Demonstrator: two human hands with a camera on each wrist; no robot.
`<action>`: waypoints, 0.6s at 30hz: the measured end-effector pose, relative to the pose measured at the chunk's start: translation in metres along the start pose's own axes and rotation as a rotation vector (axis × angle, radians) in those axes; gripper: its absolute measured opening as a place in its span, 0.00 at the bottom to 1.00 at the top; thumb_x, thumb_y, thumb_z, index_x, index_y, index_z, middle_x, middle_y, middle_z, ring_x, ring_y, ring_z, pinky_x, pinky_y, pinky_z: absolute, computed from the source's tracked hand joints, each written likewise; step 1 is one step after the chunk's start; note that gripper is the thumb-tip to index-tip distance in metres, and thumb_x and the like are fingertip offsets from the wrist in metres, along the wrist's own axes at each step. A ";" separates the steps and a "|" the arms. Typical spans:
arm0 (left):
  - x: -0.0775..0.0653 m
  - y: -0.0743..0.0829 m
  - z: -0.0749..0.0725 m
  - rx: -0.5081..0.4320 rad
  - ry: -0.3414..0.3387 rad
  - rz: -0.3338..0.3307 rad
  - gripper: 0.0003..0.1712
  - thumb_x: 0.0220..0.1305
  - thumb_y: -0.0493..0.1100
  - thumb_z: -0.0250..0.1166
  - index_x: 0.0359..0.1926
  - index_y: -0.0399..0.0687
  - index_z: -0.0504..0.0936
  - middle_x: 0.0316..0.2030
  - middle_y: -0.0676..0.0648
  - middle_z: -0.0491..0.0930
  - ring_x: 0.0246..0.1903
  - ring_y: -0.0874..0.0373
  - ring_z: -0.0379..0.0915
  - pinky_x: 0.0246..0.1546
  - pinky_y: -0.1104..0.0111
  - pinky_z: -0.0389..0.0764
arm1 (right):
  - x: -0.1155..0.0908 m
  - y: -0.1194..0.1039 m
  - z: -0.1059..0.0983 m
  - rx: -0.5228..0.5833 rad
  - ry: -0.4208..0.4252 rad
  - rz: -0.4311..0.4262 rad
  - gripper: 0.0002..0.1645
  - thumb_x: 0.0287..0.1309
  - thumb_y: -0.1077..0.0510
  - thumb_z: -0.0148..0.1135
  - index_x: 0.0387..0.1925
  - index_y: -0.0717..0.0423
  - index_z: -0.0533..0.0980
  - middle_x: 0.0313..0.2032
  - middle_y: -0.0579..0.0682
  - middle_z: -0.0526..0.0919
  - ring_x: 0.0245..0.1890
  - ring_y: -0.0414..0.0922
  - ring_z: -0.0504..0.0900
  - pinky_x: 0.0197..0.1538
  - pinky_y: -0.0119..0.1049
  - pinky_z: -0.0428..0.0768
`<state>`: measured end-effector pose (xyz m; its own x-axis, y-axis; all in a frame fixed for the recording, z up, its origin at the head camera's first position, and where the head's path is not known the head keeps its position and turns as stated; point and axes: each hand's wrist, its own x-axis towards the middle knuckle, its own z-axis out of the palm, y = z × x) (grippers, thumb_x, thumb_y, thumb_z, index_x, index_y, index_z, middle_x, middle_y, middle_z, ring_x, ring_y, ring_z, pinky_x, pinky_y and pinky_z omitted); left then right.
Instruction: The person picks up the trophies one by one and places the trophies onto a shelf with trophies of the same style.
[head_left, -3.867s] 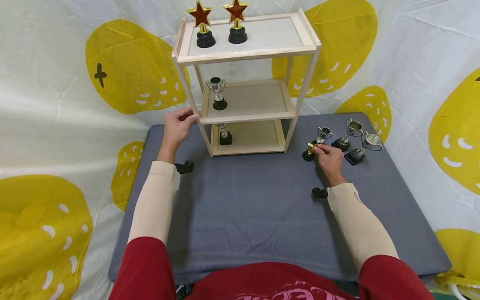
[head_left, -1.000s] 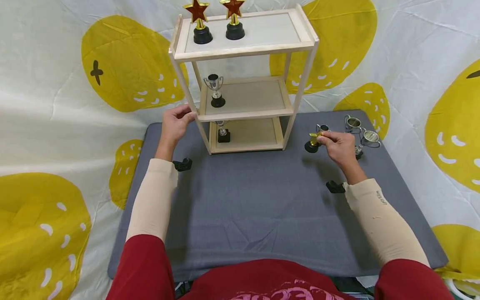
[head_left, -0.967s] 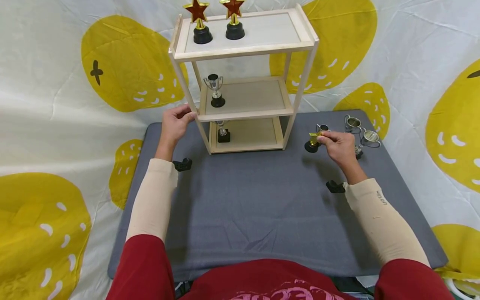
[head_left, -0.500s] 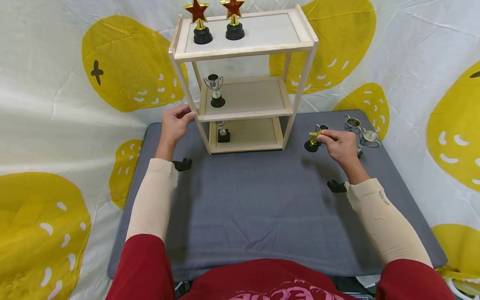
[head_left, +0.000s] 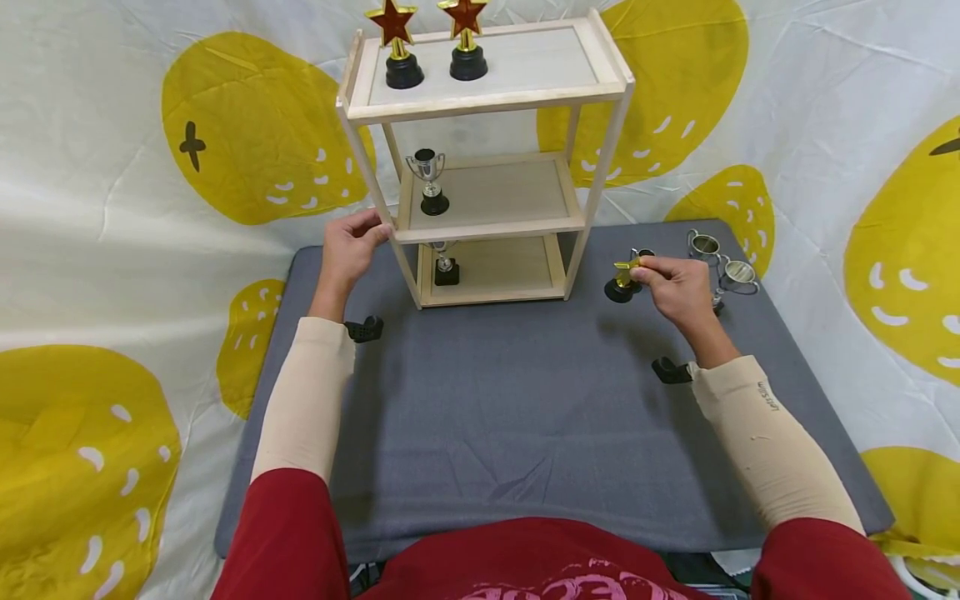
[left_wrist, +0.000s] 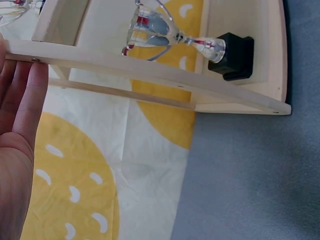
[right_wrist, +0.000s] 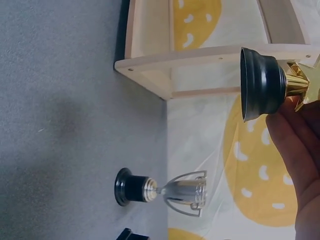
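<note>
My left hand [head_left: 348, 254] grips the left front post of a three-tier wooden shelf [head_left: 491, 106], thumb in front; its fingers [left_wrist: 31, 102] reach behind the post in the left wrist view. With thumb and fingers my right hand [head_left: 681, 292] pinches the gold star of a star trophy [right_wrist: 262, 85], whose black base hangs above the table, right of the shelf. Behind it a small silver trophy cup [right_wrist: 185, 191] stands on the table. Silver cups stand at the left of the middle tier [head_left: 427, 169] and the bottom tier [left_wrist: 235, 56].
Two red-and-gold star trophies [head_left: 403, 71] stand on the top tier at the left. Two larger silver cups [head_left: 738, 275] stand at the table's right back, partly hidden by my right hand. Grey cloth covers the table [head_left: 495, 400]; a patterned curtain [head_left: 82, 208] hangs around it.
My right hand has lifted the star trophy off the table since the oldest frame and lately shifted it slightly left. My left hand keeps its grip on the post.
</note>
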<state>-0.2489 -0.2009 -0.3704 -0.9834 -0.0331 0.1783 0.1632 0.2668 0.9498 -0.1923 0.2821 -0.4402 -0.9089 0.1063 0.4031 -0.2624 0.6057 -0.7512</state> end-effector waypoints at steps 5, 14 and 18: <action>0.001 -0.003 -0.001 -0.029 -0.003 0.013 0.17 0.63 0.37 0.68 0.52 0.39 0.85 0.37 0.55 0.85 0.38 0.66 0.81 0.47 0.73 0.85 | 0.001 -0.005 0.000 0.011 -0.003 -0.017 0.13 0.53 0.56 0.74 0.39 0.59 0.88 0.27 0.17 0.78 0.26 0.20 0.77 0.31 0.13 0.74; 0.003 -0.004 0.000 -0.025 0.006 0.017 0.17 0.62 0.37 0.69 0.51 0.39 0.85 0.36 0.55 0.86 0.37 0.65 0.82 0.46 0.74 0.85 | 0.002 -0.014 -0.001 0.011 -0.010 -0.062 0.13 0.54 0.58 0.73 0.40 0.60 0.87 0.29 0.24 0.82 0.27 0.20 0.77 0.32 0.13 0.74; 0.002 -0.003 0.000 -0.023 0.007 0.015 0.17 0.62 0.37 0.69 0.51 0.39 0.85 0.37 0.54 0.86 0.38 0.64 0.82 0.46 0.74 0.85 | 0.003 -0.016 0.000 0.015 -0.014 -0.057 0.13 0.54 0.60 0.73 0.40 0.62 0.87 0.34 0.55 0.90 0.29 0.17 0.77 0.33 0.12 0.74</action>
<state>-0.2513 -0.2021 -0.3726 -0.9804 -0.0362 0.1938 0.1793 0.2453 0.9527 -0.1908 0.2728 -0.4266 -0.8969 0.0611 0.4380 -0.3182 0.5986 -0.7352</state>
